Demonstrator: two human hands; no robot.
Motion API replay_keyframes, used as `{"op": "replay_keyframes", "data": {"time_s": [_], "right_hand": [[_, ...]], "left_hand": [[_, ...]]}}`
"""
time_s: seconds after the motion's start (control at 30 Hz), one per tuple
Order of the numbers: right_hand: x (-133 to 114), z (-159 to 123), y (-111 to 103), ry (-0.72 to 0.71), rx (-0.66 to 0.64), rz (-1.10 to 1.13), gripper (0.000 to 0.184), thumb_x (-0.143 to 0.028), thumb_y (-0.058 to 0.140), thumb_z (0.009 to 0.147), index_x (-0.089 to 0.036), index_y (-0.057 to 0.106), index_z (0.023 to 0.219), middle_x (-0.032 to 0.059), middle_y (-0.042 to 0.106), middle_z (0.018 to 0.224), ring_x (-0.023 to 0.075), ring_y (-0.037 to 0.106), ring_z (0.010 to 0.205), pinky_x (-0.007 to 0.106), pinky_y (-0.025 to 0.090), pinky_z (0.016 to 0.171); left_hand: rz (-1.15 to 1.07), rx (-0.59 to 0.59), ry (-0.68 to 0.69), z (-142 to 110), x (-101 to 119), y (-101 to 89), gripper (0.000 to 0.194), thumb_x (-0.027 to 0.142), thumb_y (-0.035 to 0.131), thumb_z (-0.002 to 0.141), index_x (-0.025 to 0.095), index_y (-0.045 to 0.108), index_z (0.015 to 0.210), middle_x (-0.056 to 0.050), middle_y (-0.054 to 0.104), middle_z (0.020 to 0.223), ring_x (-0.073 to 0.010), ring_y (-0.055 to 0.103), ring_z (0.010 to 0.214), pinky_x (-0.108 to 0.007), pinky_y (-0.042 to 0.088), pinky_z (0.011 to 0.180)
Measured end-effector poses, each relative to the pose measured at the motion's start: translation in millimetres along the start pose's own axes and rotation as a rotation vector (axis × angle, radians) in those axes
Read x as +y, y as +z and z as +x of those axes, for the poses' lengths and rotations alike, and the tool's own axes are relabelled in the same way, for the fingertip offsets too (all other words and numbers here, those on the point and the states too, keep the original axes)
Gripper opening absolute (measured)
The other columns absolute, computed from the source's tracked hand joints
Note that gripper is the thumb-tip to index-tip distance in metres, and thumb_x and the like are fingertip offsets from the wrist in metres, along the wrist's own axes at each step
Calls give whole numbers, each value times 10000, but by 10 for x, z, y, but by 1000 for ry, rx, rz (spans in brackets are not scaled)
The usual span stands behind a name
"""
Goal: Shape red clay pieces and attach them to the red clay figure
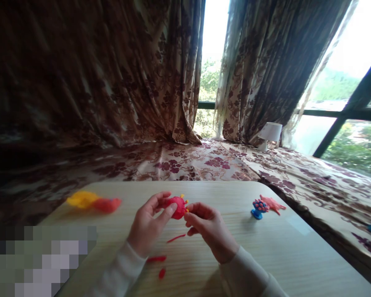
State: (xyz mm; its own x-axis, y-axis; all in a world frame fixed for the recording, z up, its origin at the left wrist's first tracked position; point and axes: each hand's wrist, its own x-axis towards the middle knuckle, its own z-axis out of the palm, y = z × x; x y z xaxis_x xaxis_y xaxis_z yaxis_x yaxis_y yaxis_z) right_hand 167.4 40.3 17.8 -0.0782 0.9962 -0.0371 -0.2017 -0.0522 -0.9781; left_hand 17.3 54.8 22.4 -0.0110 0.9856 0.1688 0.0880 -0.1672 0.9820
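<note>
A red clay figure (178, 208) with small yellow bits along its upper and right edge is held above the middle of the table. My left hand (151, 220) grips it from the left, thumb across its front. At its right edge, my right hand (208, 227) pinches with thumb and forefinger at a small yellow clay piece (186, 210), which touches the figure. Below the hands lie a thin red clay strip (176, 238), a thicker red clay roll (157, 259) partly hidden by the left sleeve, and a small red clay lump (162, 273).
At the table's left lie a yellow bag (82, 199) and a red one (107, 205). On the right stands a blue clay stand with a dotted top (259, 207), beside a crumpled pinkish-red piece (274, 204). Beyond the table (266, 251) are floral cloth and a white lamp (270, 133).
</note>
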Motion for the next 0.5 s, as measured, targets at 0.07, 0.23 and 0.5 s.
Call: {"op": "replay_keyframes", "data": {"time_s": [0.07, 0.23, 0.5], "right_hand": [[-18, 6, -23, -13, 8, -13, 252, -335, 723, 614, -140, 651, 756, -15, 593, 612, 97, 536, 558, 199, 467, 468], [-110, 16, -108, -83, 95, -44, 344, -374, 701, 642, -152, 665, 903, 9, 620, 712, 113, 567, 626, 206, 482, 501], [-164, -7, -107, -59, 71, -89, 405, -444, 677, 652, -131, 714, 906, 48, 658, 729, 126, 570, 625, 216, 481, 484]], "left_hand": [[-9, 10, -2, 2, 12, -4, 521, 455, 666, 670, 132, 556, 1063, -109, 676, 973, -244, 624, 919, -412, 457, 874], [-131, -13, -38, 0, 27, -8, 513, 427, 693, 649, 136, 558, 1048, -82, 684, 929, -218, 646, 863, -348, 514, 782], [-42, -33, 14, -32, 9, -5, 490, 413, 678, 674, 150, 568, 1072, -91, 671, 984, -233, 633, 903, -363, 503, 804]]}}
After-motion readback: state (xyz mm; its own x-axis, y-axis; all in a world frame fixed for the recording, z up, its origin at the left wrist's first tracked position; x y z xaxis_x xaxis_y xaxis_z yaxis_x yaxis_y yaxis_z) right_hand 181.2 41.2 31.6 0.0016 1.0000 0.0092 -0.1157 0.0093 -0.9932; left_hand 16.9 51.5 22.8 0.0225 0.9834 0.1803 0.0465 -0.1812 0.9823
